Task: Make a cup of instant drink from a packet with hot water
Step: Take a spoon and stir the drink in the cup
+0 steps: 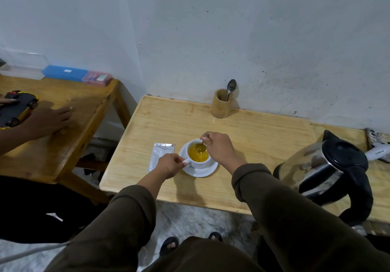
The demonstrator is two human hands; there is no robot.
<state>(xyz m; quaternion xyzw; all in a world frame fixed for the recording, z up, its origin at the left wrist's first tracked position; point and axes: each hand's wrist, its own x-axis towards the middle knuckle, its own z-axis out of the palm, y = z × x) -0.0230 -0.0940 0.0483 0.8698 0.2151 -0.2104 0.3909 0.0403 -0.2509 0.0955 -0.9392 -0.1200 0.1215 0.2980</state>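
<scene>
A white cup (199,163) full of yellow-orange drink stands on a white saucer (205,171) on the light wooden table (253,136). My left hand (168,167) pinches the cup's handle at the saucer's left side. My right hand (218,148) holds a metal spoon (202,145) whose bowl dips into the drink. A silver packet (160,154), torn at the top, lies flat just left of the saucer. A steel kettle (329,170) with a black lid and handle stands at the table's right end.
A bamboo holder (221,104) with a second spoon (230,88) stands by the wall. Another person's hand (51,119) rests on a second wooden table (69,128) to the left, near a toy car (15,107) and plastic boxes (65,73). A phone (377,145) lies far right.
</scene>
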